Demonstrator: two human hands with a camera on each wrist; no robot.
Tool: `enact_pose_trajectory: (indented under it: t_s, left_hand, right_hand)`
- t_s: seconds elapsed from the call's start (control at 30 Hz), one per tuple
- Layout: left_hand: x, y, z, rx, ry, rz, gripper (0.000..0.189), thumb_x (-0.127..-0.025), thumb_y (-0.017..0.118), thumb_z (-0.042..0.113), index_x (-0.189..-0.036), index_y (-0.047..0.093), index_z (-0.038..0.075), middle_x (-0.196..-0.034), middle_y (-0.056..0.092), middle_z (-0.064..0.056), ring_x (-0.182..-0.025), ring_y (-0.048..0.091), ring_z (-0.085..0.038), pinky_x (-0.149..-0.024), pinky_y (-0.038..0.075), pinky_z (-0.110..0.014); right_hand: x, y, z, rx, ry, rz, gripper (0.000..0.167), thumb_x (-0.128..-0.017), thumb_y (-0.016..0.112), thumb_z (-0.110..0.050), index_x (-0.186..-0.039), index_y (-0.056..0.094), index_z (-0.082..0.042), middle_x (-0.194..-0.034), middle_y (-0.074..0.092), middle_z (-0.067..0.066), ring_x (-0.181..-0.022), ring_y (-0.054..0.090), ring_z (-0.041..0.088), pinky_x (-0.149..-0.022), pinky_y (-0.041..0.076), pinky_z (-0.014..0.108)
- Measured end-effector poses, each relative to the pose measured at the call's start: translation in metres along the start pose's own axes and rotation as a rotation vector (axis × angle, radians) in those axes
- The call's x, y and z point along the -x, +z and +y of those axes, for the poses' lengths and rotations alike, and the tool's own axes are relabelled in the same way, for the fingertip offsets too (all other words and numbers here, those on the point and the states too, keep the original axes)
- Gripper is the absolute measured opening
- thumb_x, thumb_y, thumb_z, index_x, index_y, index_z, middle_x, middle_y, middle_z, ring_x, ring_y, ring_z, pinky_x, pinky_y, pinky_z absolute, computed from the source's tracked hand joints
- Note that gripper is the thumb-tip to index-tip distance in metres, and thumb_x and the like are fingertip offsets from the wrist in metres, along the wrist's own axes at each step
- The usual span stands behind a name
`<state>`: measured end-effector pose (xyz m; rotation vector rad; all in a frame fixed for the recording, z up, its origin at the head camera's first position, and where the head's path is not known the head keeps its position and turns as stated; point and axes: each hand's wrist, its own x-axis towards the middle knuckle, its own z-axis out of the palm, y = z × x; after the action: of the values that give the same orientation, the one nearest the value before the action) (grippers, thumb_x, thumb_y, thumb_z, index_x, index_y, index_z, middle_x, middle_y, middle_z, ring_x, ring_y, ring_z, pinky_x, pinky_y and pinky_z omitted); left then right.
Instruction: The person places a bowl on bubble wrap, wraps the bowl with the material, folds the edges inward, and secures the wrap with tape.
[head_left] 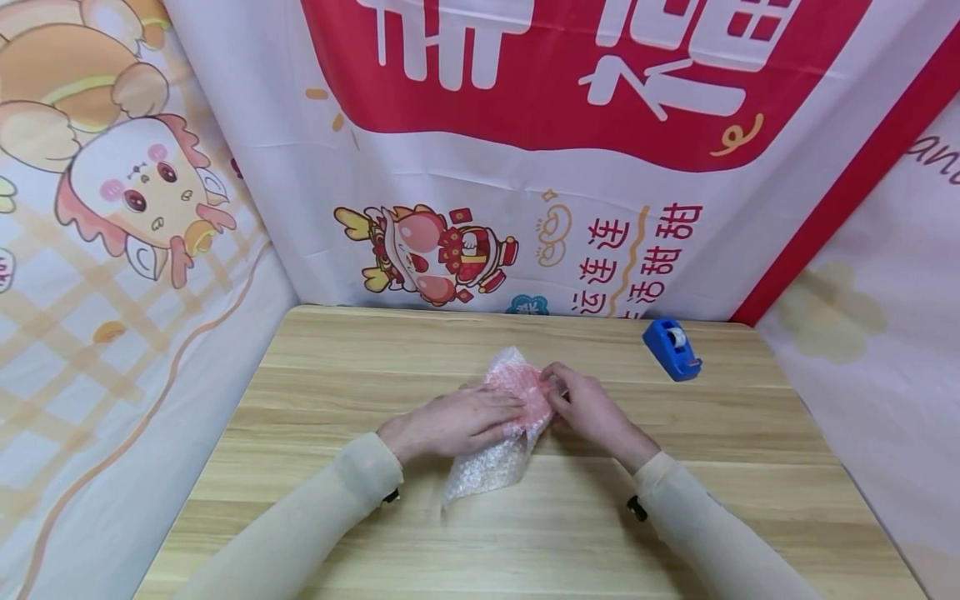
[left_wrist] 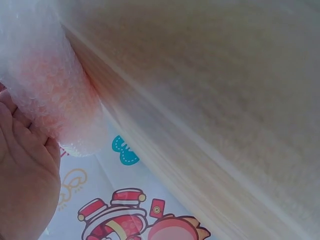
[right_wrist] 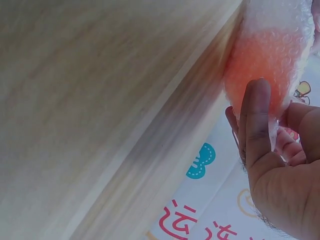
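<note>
Bubble wrap lies on the table, folded around a pinkish-red thing whose kind is hidden under the layers. From the left side, my left hand rests on the wrapped bundle with its fingers extended across it. In the left wrist view, the fingers of that hand lie along the bundle's side. At the bundle's right end, my right hand pinches the edge of the bubble wrap. The right wrist view shows its thumb and fingers at the end of the wrap, where the orange-red colour shows through.
A blue tape dispenser with a roll of tape stands at the back right of the wooden table. Printed cloth hangs behind the table and along both sides. A loose flap of wrap points toward the near edge.
</note>
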<state>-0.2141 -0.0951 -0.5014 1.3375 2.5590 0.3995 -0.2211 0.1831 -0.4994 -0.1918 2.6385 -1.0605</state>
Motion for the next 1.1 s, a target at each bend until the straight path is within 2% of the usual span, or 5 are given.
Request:
enact_pose_trajectory:
  t_s: [0.33, 0.53, 0.73, 0.9, 1.1]
  left_hand:
    - [0.001, -0.003, 0.002, -0.034, 0.003, -0.022, 0.058, -0.127, 0.046, 0.046, -0.181, 0.047, 0.024, -0.188, 0.048, 0.005, -0.179, 0.041, -0.021, -0.152, 0.026, -0.051]
    - [0.011, -0.008, 0.000, -0.159, 0.095, 0.035, 0.057, -0.127, 0.049, 0.040, -0.180, 0.049, 0.020, -0.186, 0.051, 0.003, -0.176, 0.047, -0.022, -0.150, 0.032, -0.048]
    - [0.033, -0.015, -0.009, -0.369, 0.257, 0.050, 0.066, -0.117, 0.070, 0.014, -0.180, 0.049, 0.019, -0.188, 0.048, 0.001, -0.175, 0.048, -0.020, -0.146, 0.039, -0.048]
    - [0.044, -0.014, -0.015, -0.606, 0.338, 0.027, 0.067, -0.120, 0.063, 0.017, -0.183, 0.042, 0.022, -0.192, 0.040, 0.002, -0.178, 0.043, -0.018, -0.147, 0.038, -0.045]
    - [0.046, -0.006, -0.015, -0.897, 0.407, 0.026, 0.075, -0.120, 0.063, 0.020, -0.187, 0.032, 0.027, -0.195, 0.034, 0.006, -0.179, 0.040, -0.016, -0.146, 0.039, -0.039]
  right_hand:
    - [-0.001, -0.004, -0.002, 0.107, -0.019, 0.021, 0.026, -0.115, 0.074, -0.014, -0.141, 0.074, -0.015, -0.109, 0.082, 0.008, -0.078, 0.071, 0.018, -0.068, 0.064, 0.032]
    - [0.000, -0.003, -0.005, 0.136, -0.007, 0.035, 0.026, -0.113, 0.075, -0.012, -0.139, 0.076, -0.014, -0.110, 0.083, 0.008, -0.076, 0.069, 0.017, -0.065, 0.061, 0.031]
    - [-0.003, -0.001, -0.007, 0.157, -0.001, 0.045, 0.026, -0.114, 0.076, -0.014, -0.140, 0.077, -0.013, -0.108, 0.083, 0.007, -0.075, 0.070, 0.016, -0.064, 0.062, 0.029]
    - [-0.003, -0.001, -0.008, 0.161, 0.004, 0.048, 0.026, -0.114, 0.076, -0.014, -0.140, 0.077, -0.013, -0.107, 0.083, 0.006, -0.076, 0.070, 0.017, -0.063, 0.061, 0.027]
    - [-0.003, -0.001, -0.010, 0.185, 0.002, 0.061, 0.027, -0.114, 0.075, -0.012, -0.141, 0.077, -0.012, -0.101, 0.082, 0.005, -0.074, 0.069, 0.016, -0.062, 0.059, 0.028]
